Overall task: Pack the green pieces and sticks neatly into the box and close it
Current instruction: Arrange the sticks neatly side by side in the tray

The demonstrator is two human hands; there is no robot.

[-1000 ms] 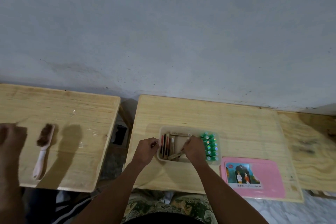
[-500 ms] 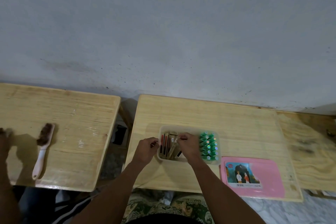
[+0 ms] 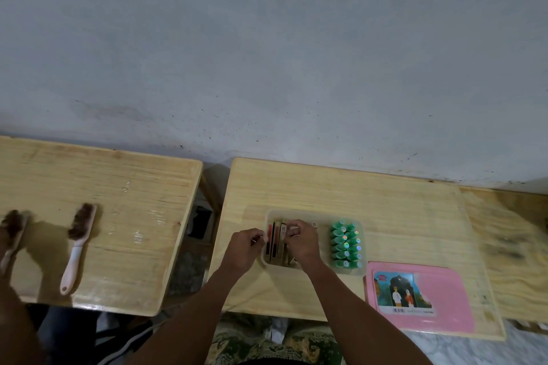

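A clear plastic box (image 3: 321, 214) stands on the middle wooden table. Several green pieces (image 3: 346, 243) lie in rows in its right part. Flat wooden sticks (image 3: 275, 241) stand side by side in its left part. My right hand (image 3: 302, 241) is inside the box with its fingers curled on the sticks, pushing them toward the left wall. My left hand (image 3: 244, 247) grips the box's left rim. The pink lid (image 3: 421, 296) with a picture label lies flat to the right of the box.
A second wooden table (image 3: 118, 216) stands to the left across a gap, with a white-handled brush (image 3: 77, 246) on it. Another person's arm holds a second brush (image 3: 10, 235) at the far left edge. A third wooden surface (image 3: 510, 246) is on the right.
My right hand moved left inside the box, gathering the loose slanted sticks against the others. At the far left, another person's hand came back into view holding a second brush.
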